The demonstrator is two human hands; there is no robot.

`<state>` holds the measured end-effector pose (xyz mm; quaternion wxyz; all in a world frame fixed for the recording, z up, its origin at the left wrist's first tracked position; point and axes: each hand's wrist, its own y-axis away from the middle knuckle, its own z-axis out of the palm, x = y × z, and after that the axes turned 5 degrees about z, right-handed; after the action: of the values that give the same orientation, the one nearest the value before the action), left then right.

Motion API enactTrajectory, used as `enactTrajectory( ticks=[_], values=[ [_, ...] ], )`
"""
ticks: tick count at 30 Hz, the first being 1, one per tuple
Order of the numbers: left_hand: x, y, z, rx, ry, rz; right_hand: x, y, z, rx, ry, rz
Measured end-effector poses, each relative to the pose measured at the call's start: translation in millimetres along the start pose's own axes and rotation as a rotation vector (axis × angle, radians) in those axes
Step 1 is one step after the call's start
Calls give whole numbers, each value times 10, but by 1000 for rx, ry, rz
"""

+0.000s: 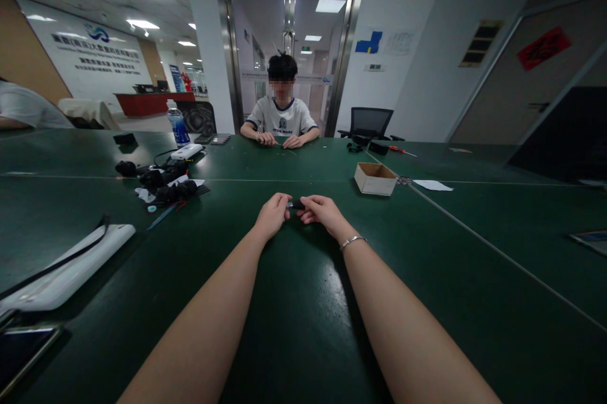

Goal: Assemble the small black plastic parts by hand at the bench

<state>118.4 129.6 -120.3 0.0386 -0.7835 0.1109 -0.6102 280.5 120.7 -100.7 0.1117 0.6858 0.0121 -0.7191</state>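
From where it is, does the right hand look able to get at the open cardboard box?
Probably yes: the box sits just beyond the right hand with bare table between, though that hand pinches a small dark part.

Small dark part (296,205) mostly hidden between both hands (298,211), too small to identify.

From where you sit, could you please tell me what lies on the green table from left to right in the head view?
White case with black strap → heap of black cables → left hand → small black part → right hand → cardboard box → white paper.
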Motion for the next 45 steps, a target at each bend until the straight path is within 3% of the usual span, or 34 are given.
enactTrajectory(
  ticks=[10,16,45],
  values=[
    [3,6,-20,-3,-2,55,8,-7,-1,-7,-11,-2],
    [37,15,-14,-58,61,6,-6,2,10,-2,-3,9],
    [23,19,-11,-26,1,49,-10,16,13,-10,-15,4]
  ],
)
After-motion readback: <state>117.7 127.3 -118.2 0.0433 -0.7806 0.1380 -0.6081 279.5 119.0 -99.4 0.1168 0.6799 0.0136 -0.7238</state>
